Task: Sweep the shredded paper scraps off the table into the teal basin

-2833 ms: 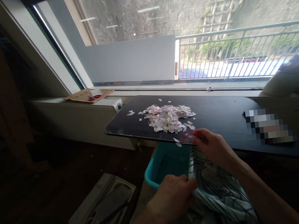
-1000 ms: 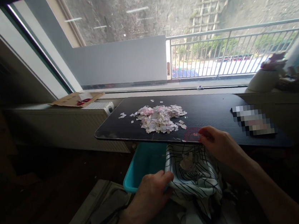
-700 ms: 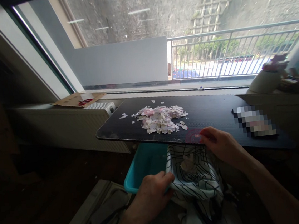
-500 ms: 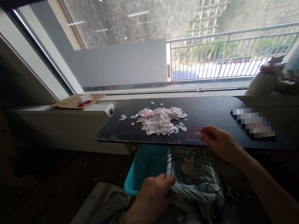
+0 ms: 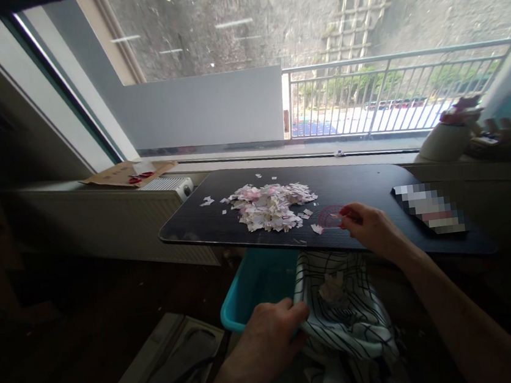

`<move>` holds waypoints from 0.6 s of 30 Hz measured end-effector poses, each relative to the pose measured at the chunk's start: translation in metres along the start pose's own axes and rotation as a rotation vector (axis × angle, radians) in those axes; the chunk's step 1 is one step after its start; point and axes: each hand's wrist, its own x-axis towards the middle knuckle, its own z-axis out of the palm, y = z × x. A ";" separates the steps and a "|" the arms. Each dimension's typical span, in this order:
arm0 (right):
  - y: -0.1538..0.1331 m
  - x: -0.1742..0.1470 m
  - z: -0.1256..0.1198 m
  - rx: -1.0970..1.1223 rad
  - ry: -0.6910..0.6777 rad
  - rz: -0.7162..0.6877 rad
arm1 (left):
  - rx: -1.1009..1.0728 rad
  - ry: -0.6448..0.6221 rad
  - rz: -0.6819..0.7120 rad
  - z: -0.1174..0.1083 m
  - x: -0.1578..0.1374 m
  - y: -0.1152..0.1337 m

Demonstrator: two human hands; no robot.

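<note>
A clear protractor with pink markings is pinched in my right hand, held at the black tabletop. One paper scrap lies by its left end. Left of it spreads a heap of torn paper pieces. Below the table edge, my left hand is closed on the rim between two containers. These are a teal bin and a basket lined with black-and-white patterned cloth. Inside the lined basket sit some paper scraps. My left fingertips are partly hidden behind the rim.
A pixelated dark object lies at the table's right end. Brown paper with red-handled scissors rests on the ledge at left, above a radiator. A white rounded pot stands by the window at right.
My right hand has moved the protractor away from the table's front edge, and a scrap now lies by its left end. My left hand and both containers have shifted slightly right.
</note>
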 end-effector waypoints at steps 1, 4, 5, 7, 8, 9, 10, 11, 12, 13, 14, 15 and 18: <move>0.000 -0.002 -0.003 -0.002 0.002 0.003 | 0.003 -0.003 0.001 0.000 0.000 0.000; -0.002 -0.004 -0.005 -0.063 0.032 0.007 | 0.006 -0.008 -0.006 0.001 0.000 0.002; -0.003 -0.004 -0.005 -0.084 0.045 0.011 | 0.005 -0.011 -0.010 0.001 0.000 0.002; -0.005 -0.003 -0.005 -0.104 0.061 0.017 | 0.003 -0.019 -0.013 0.000 0.000 0.003; -0.006 -0.004 -0.005 -0.107 0.058 0.015 | 0.004 -0.023 -0.013 0.000 0.000 0.003; -0.006 -0.004 -0.005 -0.112 0.050 0.011 | 0.005 -0.026 -0.013 0.000 0.000 0.002; -0.006 -0.006 -0.007 -0.125 0.042 0.007 | 0.006 -0.028 -0.013 0.000 0.000 0.002; -0.007 -0.007 -0.009 -0.144 0.037 0.005 | 0.006 -0.027 -0.013 0.000 0.000 0.002; -0.006 -0.009 -0.011 -0.164 0.035 0.006 | 0.005 -0.025 -0.012 0.000 0.000 0.002; -0.006 -0.011 -0.013 -0.180 0.034 0.012 | 0.003 -0.022 -0.011 0.001 0.000 0.001; -0.006 -0.012 -0.016 -0.189 0.031 0.019 | 0.002 -0.017 -0.010 0.001 0.000 0.001; -0.006 -0.013 -0.017 -0.191 0.033 0.027 | 0.000 -0.014 -0.009 0.002 0.000 0.001; -0.009 -0.013 -0.016 -0.172 0.056 0.034 | 0.006 -0.012 -0.006 0.003 0.000 0.001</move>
